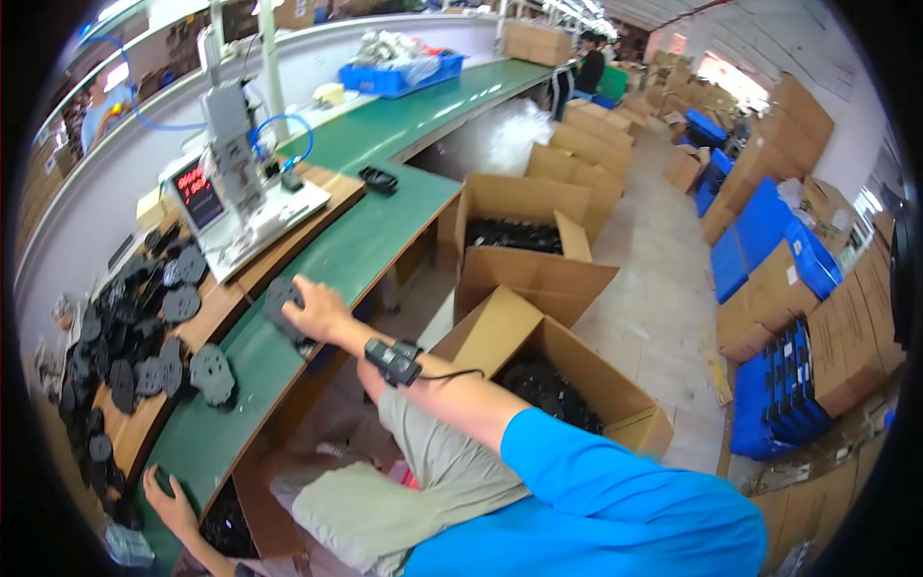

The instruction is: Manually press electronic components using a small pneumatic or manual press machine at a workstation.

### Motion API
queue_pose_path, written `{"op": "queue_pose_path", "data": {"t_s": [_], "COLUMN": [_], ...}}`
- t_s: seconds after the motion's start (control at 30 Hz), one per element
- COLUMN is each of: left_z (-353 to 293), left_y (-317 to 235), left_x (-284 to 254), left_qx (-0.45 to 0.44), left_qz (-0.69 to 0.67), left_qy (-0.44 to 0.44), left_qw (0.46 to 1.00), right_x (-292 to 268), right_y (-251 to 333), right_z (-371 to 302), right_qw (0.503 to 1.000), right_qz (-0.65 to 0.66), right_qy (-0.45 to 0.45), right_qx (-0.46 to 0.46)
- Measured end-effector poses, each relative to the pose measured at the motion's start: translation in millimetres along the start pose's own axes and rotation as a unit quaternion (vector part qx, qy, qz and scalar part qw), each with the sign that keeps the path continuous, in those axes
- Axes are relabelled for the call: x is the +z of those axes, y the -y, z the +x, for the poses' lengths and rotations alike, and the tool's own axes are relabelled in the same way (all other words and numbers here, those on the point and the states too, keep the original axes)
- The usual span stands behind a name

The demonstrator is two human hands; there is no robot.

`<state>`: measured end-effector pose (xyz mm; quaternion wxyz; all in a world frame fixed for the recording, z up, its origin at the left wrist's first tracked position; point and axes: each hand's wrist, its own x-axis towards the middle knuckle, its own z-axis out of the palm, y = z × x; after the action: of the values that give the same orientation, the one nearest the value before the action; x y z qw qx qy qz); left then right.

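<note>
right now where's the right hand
In the head view the right hand sits left of centre on the green bench, resting on a dark flat part, just below the wooden board.

Bright, even daylight; strong fisheye bending, dark rim.

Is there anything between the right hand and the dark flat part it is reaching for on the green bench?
Nothing visible does. The right hand already lies on the dark flat part at the edge of the green bench, its fingers over it. The left hand rests apart, at the near bench edge.
</note>
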<state>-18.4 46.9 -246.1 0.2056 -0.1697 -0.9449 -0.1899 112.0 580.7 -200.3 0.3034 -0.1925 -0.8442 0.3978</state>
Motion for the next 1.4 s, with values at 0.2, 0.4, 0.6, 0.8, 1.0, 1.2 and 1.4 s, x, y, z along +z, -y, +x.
{"op": "queue_pose_path", "data": {"t_s": [0.2, 0.4, 0.6, 0.8, 1.0, 1.2, 1.4], "left_z": [4, -8, -6, -3, 1, 1, 0], "left_y": [-64, -87, -84, -82, -78, -80, -82], "left_x": [-23, -43, -39, -39, -38, -36, -37], "left_qx": [0.041, 0.045, 0.037, 0.039, 0.051, 0.051, 0.069], "left_qz": [-0.007, 0.003, -0.003, -0.006, -0.016, -0.006, 0.003], "left_qy": [-0.036, -0.065, -0.051, -0.052, -0.049, -0.052, -0.060], "left_qw": [0.998, 0.997, 0.998, 0.998, 0.997, 0.997, 0.996], "right_x": [-15, -14, -13, -24, -12, -26, -41], "right_y": [-3, -6, -16, -22, -25, -28, -37], "right_z": [-3, -4, -1, 6, 6, 4, 11], "right_qw": [1.000, 0.999, 0.997, 0.983, 0.977, 0.961, 0.917], "right_qz": [0.022, 0.035, 0.059, 0.136, 0.191, 0.231, 0.355], "right_qy": [-0.015, 0.014, 0.047, 0.117, 0.074, 0.133, 0.184], "right_qx": [0.001, -0.008, -0.026, -0.043, -0.060, -0.072, 0.006]}}
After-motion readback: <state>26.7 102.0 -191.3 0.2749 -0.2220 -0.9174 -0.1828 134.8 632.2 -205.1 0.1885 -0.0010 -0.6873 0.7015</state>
